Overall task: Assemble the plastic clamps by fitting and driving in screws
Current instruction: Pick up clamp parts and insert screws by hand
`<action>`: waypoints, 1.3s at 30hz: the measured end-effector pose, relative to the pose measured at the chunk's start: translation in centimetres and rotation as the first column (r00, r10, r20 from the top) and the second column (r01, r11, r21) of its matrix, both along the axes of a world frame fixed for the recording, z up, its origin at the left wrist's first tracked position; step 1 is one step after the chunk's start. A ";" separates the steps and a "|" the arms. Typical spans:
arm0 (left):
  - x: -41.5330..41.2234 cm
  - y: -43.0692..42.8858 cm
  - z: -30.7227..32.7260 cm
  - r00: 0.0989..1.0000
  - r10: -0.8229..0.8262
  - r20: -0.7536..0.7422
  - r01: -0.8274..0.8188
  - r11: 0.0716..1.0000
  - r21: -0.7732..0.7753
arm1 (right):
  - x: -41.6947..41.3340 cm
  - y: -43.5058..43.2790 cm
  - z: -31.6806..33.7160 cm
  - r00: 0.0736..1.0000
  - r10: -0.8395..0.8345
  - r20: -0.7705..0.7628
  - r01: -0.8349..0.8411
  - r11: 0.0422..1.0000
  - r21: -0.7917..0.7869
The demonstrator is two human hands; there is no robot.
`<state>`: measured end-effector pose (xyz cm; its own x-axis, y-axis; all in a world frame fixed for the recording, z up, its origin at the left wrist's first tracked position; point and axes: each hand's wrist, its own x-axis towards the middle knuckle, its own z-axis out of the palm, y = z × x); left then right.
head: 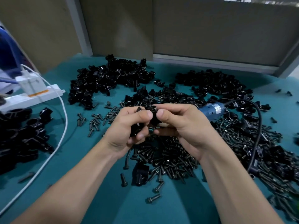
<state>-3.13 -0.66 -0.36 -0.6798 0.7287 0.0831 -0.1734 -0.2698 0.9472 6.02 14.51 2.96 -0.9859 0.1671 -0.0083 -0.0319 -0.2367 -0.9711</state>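
Above the teal tabletop, left hand and right hand pinch a black clamp; screwdriver label unreadable.

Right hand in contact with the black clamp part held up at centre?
Touching. Head view: the right hand pinches the clamp part, thumb pressed on it; the left hand grips it too.

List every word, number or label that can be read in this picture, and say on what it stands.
No text is readable.
Blue electric screwdriver, white label: too blurred to read.
White power strip, orange sticker: too blurred to read.
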 end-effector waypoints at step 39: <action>2.4 0.0 1.0 0.959 -0.101 -0.264 0.046 0.977 -0.208 | 1.4 0.6 -1.3 0.958 -0.128 -0.257 0.244 0.836 0.491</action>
<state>-0.72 -0.66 0.64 -0.5953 0.7964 0.1060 0.0854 -0.0684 0.9940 7.44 15.15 1.68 -0.9049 0.2707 0.3284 -0.2358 0.3235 -0.9164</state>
